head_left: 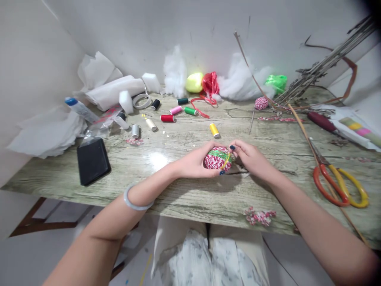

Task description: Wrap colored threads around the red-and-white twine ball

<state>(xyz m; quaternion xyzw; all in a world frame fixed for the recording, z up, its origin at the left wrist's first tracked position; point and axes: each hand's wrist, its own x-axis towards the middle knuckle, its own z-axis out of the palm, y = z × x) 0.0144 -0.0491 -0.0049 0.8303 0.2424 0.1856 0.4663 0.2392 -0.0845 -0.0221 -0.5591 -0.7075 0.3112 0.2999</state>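
Observation:
My left hand (196, 162) is wrapped around a ball of red-and-white twine (212, 162), just above the table. A band of green strands (218, 152) crosses the top of the ball, and a yellow strand (226, 162) curves over its right end. At that end, my right hand (248, 157) pinches the top of the yellow strand between thumb and fingers; the exact grip is small and partly hidden. A thin dark twig (287, 172) lies on the table beneath the hands. Beyond the ball lies a yellow thread spool (214, 130).
Scissors (330, 174) with orange and yellow handles lie at right, beside a bundle of dry twigs (324, 65). Several thread spools, white stuffing (175, 71) and red raffia (210, 84) line the back. A black box-like object (93, 161) and white sheets (47, 133) occupy the left.

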